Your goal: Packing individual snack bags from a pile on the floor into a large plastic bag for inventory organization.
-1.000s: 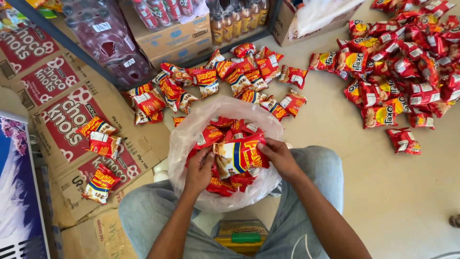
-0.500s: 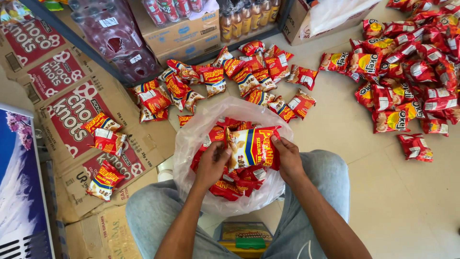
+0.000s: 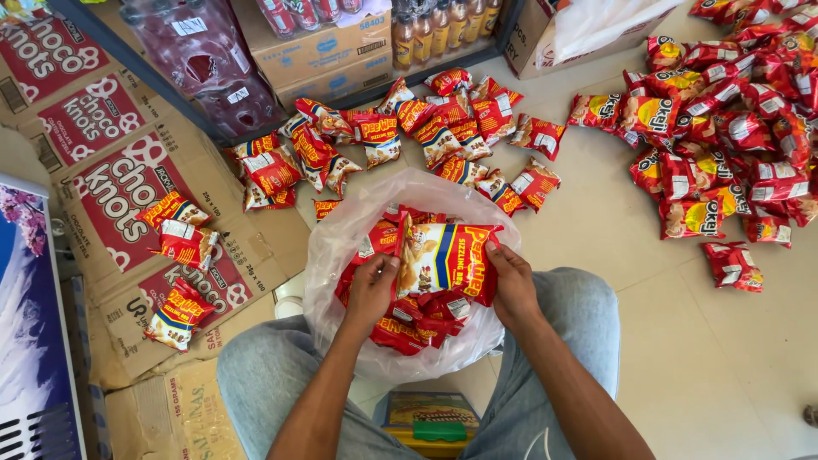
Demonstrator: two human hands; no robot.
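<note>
Down between the person's knees, both hands hold one snack packet (image 3: 443,258) over the mouth of a clear plastic bag (image 3: 341,247). The left hand (image 3: 372,290) grips the packet's left edge, fingers curled round it and thumb on top; the right hand (image 3: 511,285) is closed on its right edge in the same way. The packet is red with a yellow and blue band, held flat and face up, just above the other red packets (image 3: 417,319) already lying inside the bag. The bag rests on the tiled floor (image 3: 707,366) against the person's legs in blue jeans (image 3: 264,375), its rim spread wide.

Beyond the bag, toward the shelf edge, a loose heap of similar small packets (image 3: 426,136) lies scattered on the floor. A larger pile of red packets (image 3: 733,128) fills the floor's right side, well apart from the bag. To the left, flattened cardboard boxes (image 3: 128,187) cover the floor, with a few stray packets (image 3: 183,238) lying on them. At the top, a low shelf carries a brown carton (image 3: 324,55) with bottles (image 3: 439,25) beside it, and a wrapped pack of bottles (image 3: 204,68) stands to its left. A small yellow and green box (image 3: 430,417) sits on the floor between the person's legs, just below the bag.
</note>
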